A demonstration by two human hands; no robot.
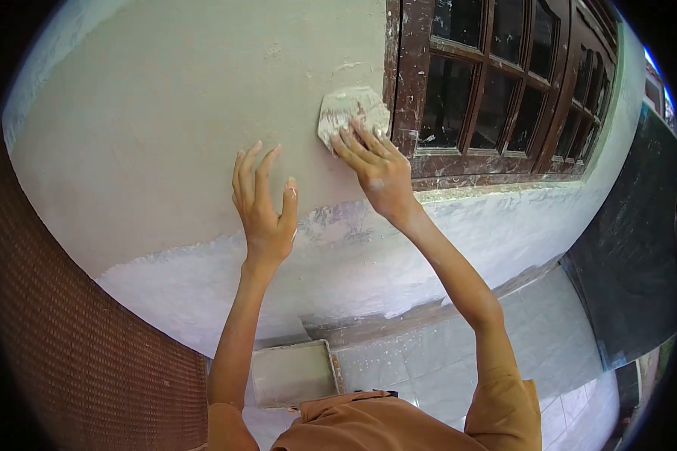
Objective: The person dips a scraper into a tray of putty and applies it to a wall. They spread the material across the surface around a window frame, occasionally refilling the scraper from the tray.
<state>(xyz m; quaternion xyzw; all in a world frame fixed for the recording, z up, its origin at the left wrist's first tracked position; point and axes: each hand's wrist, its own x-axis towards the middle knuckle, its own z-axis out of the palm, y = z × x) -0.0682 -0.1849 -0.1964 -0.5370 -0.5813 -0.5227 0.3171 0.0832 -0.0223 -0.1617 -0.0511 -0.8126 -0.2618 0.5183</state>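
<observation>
My right hand (381, 173) presses a flat, roughly eight-sided pad (353, 109) against the wall, its fingers spread over the lower part. Wet-looking, off-white plaster smears the pad and my fingertips, and the pad's right side reaches the window frame. My left hand (263, 210) is raised in front of the wall (180, 128), fingers apart and holding nothing, with pale plaster on its thumb. Greyish-beige plaster coats the upper wall, ending in a ragged edge above a whiter band.
A brown wooden window (489, 83) with plaster-spotted frames is at right. Below stands a rectangular tray (293, 373) on the grey tiled floor (429, 361), which has white splashes. Woven brown matting (90, 338) lines the left; a dark board (632, 248) leans at right.
</observation>
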